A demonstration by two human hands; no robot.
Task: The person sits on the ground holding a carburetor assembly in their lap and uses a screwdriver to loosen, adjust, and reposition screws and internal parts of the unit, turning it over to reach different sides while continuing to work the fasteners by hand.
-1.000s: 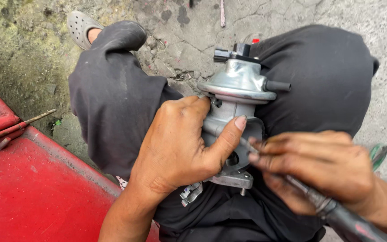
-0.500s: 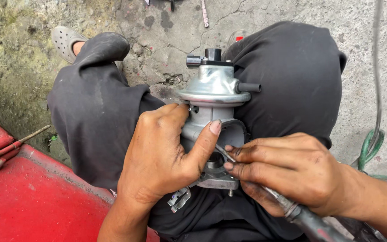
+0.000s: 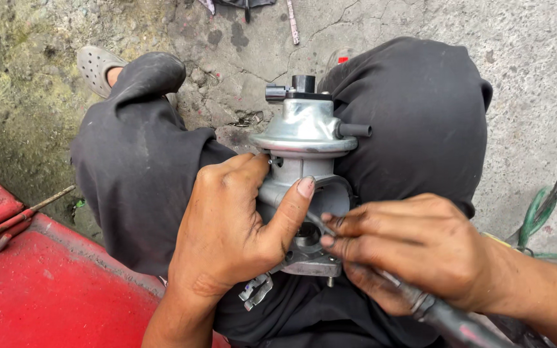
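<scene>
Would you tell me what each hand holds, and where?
Left hand grips the grey metal carburettor around its lower body; right hand holds a dark-handled screwdriver near its shaft.

Grey cast-metal carburettor body (image 3: 304,167): on the lap, between the knees. Left hand (image 3: 233,225): on its left flank. Right hand (image 3: 414,248): on its right, holding a slim dark-handled tool (image 3: 420,303). Red sheet-metal panel (image 3: 46,290): far left. Green hose (image 3: 536,212): far right, on cracked concrete floor (image 3: 523,45).
</scene>
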